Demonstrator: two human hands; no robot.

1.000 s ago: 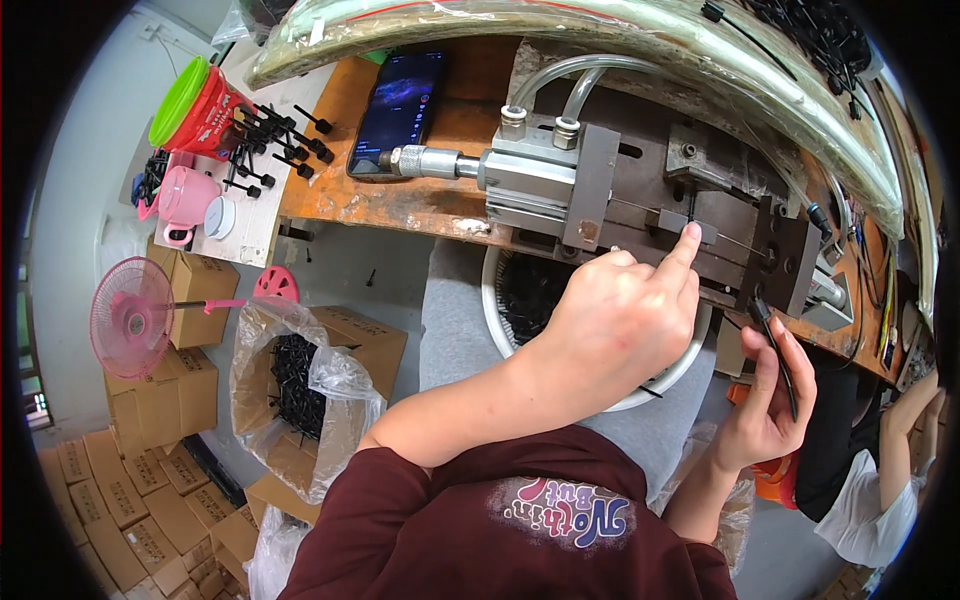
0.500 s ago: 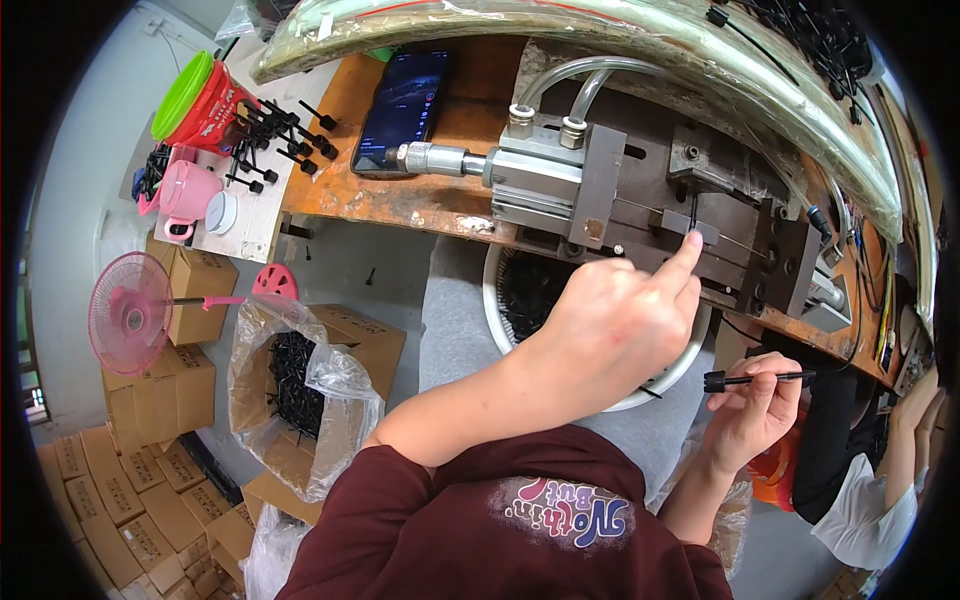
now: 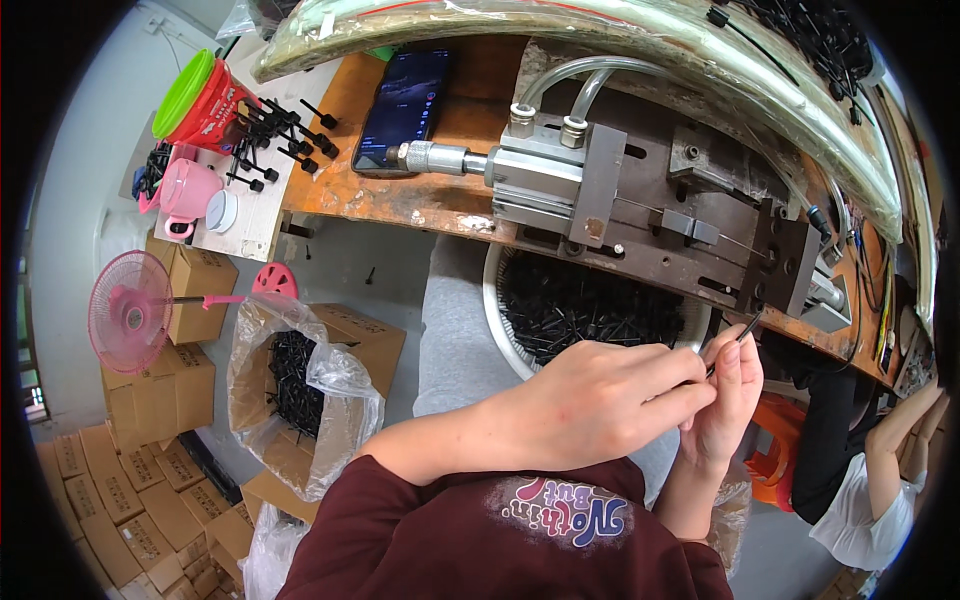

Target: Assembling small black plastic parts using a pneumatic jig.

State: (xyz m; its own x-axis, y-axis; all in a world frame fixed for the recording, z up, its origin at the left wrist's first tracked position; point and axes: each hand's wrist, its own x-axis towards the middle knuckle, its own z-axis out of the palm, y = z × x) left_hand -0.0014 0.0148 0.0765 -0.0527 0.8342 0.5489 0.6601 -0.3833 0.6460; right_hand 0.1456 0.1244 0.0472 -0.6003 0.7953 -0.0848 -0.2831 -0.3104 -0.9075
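My two hands meet over the near right rim of a white basket (image 3: pixel 507 335) of black rods (image 3: pixel 590 305). A thin black rod (image 3: pixel 746 331) slants up between the thumb and fingers of my right hand (image 3: pixel 728 395). At its lower end the fingertips of my left hand (image 3: pixel 625 395) are pinched together; the rod's head is hidden there. Beyond the hands stands a metal clamping fixture (image 3: pixel 650 245) with an air cylinder (image 3: pixel 540 180). Its small grey sliding block (image 3: pixel 690 227) has no rod in it.
A phone (image 3: pixel 403 112) lies on the wooden bench, left of the fixture. Farther left are black knobbed rods (image 3: pixel 285 135), a red bucket (image 3: pixel 205 110) and a pink mug (image 3: pixel 187 190). Below stand a pink fan (image 3: pixel 130 312) and a bag-lined carton (image 3: pixel 300 385). Another person's arm (image 3: pixel 900 440) shows at right.
My left hand has left the fixture's block and come back to my right hand. The thin rod at the block is gone. My right hand has moved left and its rod now tilts upward.
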